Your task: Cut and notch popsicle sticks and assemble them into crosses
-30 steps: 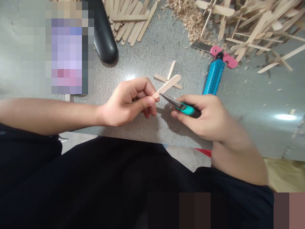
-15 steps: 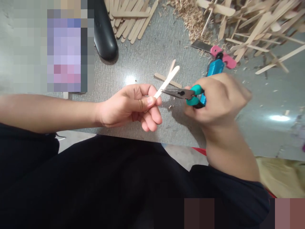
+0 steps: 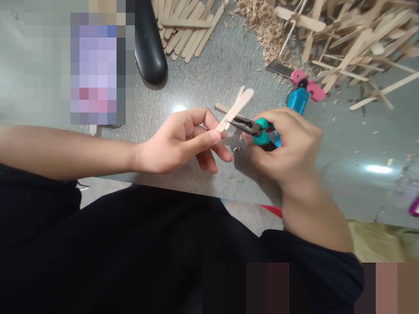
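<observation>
Since the frame half a second earlier, the right hand [image 3: 290, 146] has rolled at the wrist, bringing its thumb into view and tilting the pliers [image 3: 244, 125], while the flat wooden stick [image 3: 240, 107] has turned to show more of its broad, pale face. The left hand [image 3: 183, 141] pinches that stick near its lower end between thumb and forefinger, the remaining fingers loosely curled beneath. Smooth and round-tipped, the stick slants up and to the right above the grey, finely streaked tabletop [image 3: 193, 83].

The right hand is wrapped around the pliers' teal and black grips. Their tapering metal nose reaches the stick's edge just beyond the left thumb, beside a small curl of wood; whether the tips actually bite into it is hard to tell at this angle.

Behind the held stick, a loose stick [image 3: 222, 107] lies flat, partly covered by the pliers. Just beyond the right hand sits a blue handle [image 3: 298, 101], meeting a pink piece [image 3: 316, 90] close to a flat, dull metal blade [image 3: 279, 69]. Farther off, crumbly shavings [image 3: 270, 37] form a drift between a neat fan of rounded sticks [image 3: 190, 30] and a tangled heap of crossed sticks [image 3: 360, 56]. A glossy black object [image 3: 153, 56] with a rounded end lies left of the fan.
</observation>
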{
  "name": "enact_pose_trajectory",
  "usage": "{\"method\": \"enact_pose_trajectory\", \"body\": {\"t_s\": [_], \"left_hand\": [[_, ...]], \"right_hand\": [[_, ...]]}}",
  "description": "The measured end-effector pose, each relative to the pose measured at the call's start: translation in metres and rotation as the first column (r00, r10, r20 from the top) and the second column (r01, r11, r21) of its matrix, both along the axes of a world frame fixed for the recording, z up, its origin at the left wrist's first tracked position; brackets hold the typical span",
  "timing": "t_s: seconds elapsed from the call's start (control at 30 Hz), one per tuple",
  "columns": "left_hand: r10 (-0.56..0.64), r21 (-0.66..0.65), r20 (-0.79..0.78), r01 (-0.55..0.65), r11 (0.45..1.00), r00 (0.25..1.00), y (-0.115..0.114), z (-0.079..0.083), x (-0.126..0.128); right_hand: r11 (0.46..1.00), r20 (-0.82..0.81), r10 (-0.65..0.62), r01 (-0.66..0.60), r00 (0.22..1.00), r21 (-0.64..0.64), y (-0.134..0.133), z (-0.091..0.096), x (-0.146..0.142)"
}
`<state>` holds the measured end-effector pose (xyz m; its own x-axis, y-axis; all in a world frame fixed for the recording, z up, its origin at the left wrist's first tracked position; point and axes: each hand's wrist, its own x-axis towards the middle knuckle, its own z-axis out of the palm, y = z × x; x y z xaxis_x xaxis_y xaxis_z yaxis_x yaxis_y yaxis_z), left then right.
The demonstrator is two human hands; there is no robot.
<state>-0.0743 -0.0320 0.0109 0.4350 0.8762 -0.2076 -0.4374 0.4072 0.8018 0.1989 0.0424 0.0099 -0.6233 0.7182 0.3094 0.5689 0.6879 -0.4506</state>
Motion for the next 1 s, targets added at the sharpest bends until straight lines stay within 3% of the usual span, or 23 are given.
{"method": "enact_pose_trajectory", "body": {"t_s": [0.17,0.37,0.5,0.73,1.0], "left_hand": [[0.154,0.058,-0.074,-0.150,0.987,0.985,0.003,-0.004,0.001],[0.193,0.077,-0.135,-0.184,0.980,0.972,0.004,-0.007,0.001],[0.187,0.085,-0.146,-0.176,0.981,0.971,0.004,-0.008,0.002],[0.161,0.105,-0.153,-0.146,0.984,0.975,0.002,-0.011,0.003],[0.148,0.150,-0.173,-0.123,0.981,0.974,0.000,-0.014,0.002]], "right_hand": [[0.999,0.072,-0.005,0.008,0.997,-0.034,-0.005,0.010,-0.002],[0.999,0.104,-0.025,0.029,0.994,-0.042,-0.001,0.006,0.000],[0.999,0.063,-0.034,0.035,0.997,-0.021,-0.002,0.004,0.000],[0.990,0.092,-0.047,0.058,0.995,-0.128,-0.007,0.008,-0.004],[0.987,0.066,-0.044,0.054,0.997,-0.149,-0.010,0.008,-0.005]]}}
